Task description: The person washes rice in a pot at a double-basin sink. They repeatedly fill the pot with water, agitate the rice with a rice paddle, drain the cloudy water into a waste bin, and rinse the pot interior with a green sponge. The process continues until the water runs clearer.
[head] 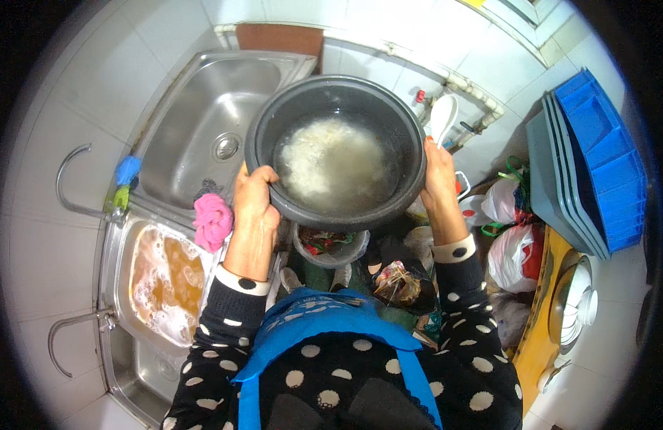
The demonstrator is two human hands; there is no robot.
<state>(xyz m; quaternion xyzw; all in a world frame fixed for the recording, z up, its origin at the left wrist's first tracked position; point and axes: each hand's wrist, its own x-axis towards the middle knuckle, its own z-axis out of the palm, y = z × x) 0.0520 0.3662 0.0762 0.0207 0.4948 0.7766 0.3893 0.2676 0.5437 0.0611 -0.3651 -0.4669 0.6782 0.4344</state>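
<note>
A large dark grey cooking pot [338, 212], which looks like a rice cooker's inner pot, hangs between my two hands. Cloudy water [358, 164] lies in it, with pale, rice-like bits [310, 161] gathered towards the left. My left hand [255, 196] grips the left side, thumb over the rim. On the opposite side, my right hand [440, 172] holds the pot's wall together with a white plastic spoon [444, 115], whose bowl points up. The fingers beneath the pot are hidden on both sides.
At left are steel sinks [164, 115], one holding foamy brown water [170, 285], with curved faucets [68, 183] and a pink cloth [213, 221]. Below the pot stands a waste bucket [331, 260]. Rightward are plastic bags [511, 263], a wooden shelf [541, 317] with bowls [576, 306], and blue crates [605, 161].
</note>
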